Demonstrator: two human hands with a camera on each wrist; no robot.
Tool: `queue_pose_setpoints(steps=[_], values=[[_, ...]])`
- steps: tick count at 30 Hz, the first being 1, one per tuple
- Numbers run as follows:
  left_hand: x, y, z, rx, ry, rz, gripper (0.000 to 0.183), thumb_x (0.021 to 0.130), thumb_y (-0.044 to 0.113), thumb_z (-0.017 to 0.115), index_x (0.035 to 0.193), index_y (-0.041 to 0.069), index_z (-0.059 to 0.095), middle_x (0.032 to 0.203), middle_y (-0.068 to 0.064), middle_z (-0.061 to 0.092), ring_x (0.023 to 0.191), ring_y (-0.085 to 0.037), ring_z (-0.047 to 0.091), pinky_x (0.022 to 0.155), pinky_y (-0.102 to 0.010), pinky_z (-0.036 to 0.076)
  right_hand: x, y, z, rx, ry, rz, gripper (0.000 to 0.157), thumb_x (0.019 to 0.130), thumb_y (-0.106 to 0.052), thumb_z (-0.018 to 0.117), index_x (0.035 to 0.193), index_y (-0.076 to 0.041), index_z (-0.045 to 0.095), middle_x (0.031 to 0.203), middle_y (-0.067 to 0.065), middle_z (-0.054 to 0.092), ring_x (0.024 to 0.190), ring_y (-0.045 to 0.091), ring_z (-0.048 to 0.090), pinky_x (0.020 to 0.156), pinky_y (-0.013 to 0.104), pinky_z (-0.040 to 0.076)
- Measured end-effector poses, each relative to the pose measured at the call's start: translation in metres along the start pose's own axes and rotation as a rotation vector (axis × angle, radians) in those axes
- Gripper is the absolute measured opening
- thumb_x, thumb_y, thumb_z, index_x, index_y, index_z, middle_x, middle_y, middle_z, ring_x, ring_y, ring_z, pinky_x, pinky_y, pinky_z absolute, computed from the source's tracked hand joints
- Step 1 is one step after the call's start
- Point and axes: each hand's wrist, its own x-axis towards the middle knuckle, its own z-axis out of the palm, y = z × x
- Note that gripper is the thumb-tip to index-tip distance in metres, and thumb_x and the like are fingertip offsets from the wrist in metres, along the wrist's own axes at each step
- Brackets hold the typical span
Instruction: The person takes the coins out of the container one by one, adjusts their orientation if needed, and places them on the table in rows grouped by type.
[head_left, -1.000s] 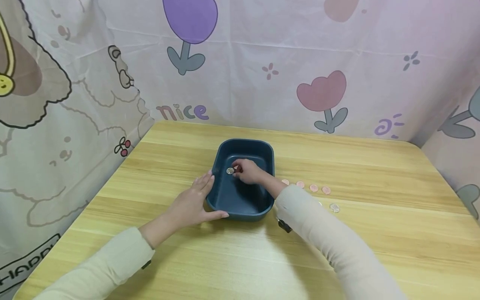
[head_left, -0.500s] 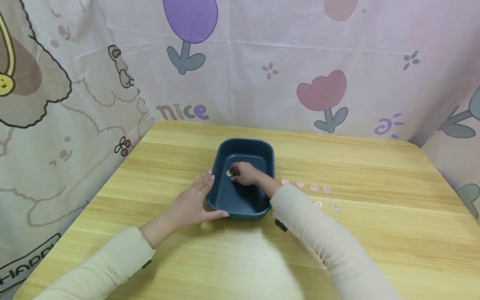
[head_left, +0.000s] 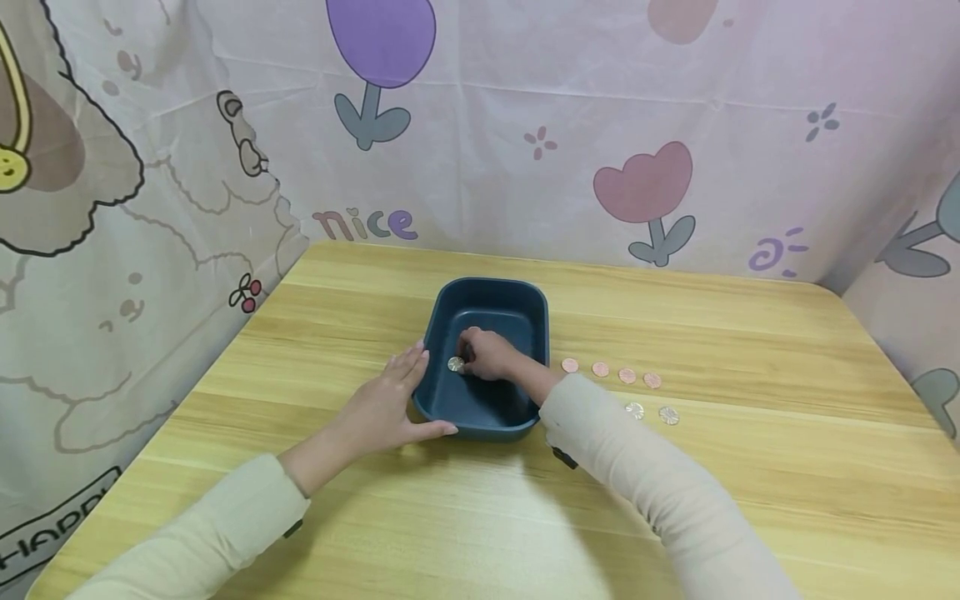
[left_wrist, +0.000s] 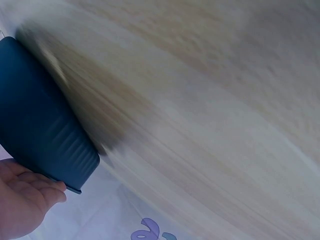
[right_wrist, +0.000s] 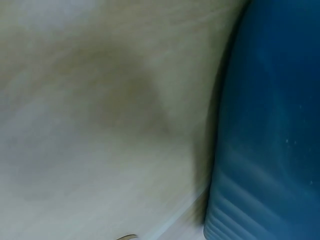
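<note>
A dark blue rectangular plastic basin (head_left: pixel 491 433) stands on the wooden table in the head view. My left hand (head_left: pixel 384 408) rests against its left side, fingers straight along the wall and thumb at the near-left corner. In the left wrist view, fingertips of that hand (left_wrist: pixel 25 197) touch the basin's rim. My right hand (head_left: pixel 493 355) reaches inside the basin, its fingers and thumb curled at the right edge of a silvery coin (head_left: pixel 455 364). Its palm is turned from view. In the right wrist view only the basin's outer wall (right_wrist: pixel 270 125) shows, without the hand.
Right of the basin, several pinkish coins, one of them a pinkish coin (head_left: pixel 600 369), lie in a row on the table (head_left: pixel 787 400). Nearer, two silvery coins lie apart, including the right-hand silvery coin (head_left: pixel 669 415). A printed cloth (head_left: pixel 495 183) hangs behind the table.
Inside the basin, my right hand has moved slightly toward the near side, and the silvery coin at its fingertips has shifted the same way. My left hand has stayed put.
</note>
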Motion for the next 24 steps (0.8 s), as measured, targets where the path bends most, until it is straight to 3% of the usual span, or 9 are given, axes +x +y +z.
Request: queue_pose_setpoints(steps=[7, 15, 24], values=[[-0.0001, 0.0004, -0.0004, 0.0, 0.005, 0.004, 0.102, 0.072, 0.065, 0.065, 0.139, -0.007, 0.035, 0.149, -0.022, 0.028, 0.135, -0.039, 0.033, 0.103, -0.051, 0.038, -0.0019, -0.0033, 0.0033, -0.039, 0.009, -0.027, 0.016, 0.088, -0.013, 0.063, 0.101, -0.005, 0.059, 0.091, 0.008, 0.05, 0.071, 0.016, 0.05, 0.062, 0.024, 0.04], [0.0, 0.0014, -0.0016, 0.004, -0.004, 0.001, 0.102, 0.072, 0.065, 0.064, 0.139, -0.007, 0.035, 0.149, -0.022, 0.028, 0.136, -0.037, 0.032, 0.105, -0.051, 0.037, -0.0006, -0.005, 0.0048, -0.075, -0.013, -0.049, 0.018, 0.09, -0.013, 0.059, 0.106, -0.006, 0.058, 0.084, 0.007, 0.054, 0.069, 0.016, 0.051, 0.063, 0.025, 0.042], [0.0007, 0.0016, -0.0013, 0.002, 0.002, 0.009, 0.102, 0.072, 0.064, 0.065, 0.138, -0.007, 0.036, 0.149, -0.022, 0.028, 0.135, -0.037, 0.033, 0.104, -0.051, 0.037, -0.0045, -0.009, 0.0027, -0.099, -0.073, -0.008, 0.017, 0.091, -0.013, 0.058, 0.107, -0.007, 0.057, 0.09, 0.008, 0.062, 0.079, 0.017, 0.056, 0.075, 0.029, 0.048]])
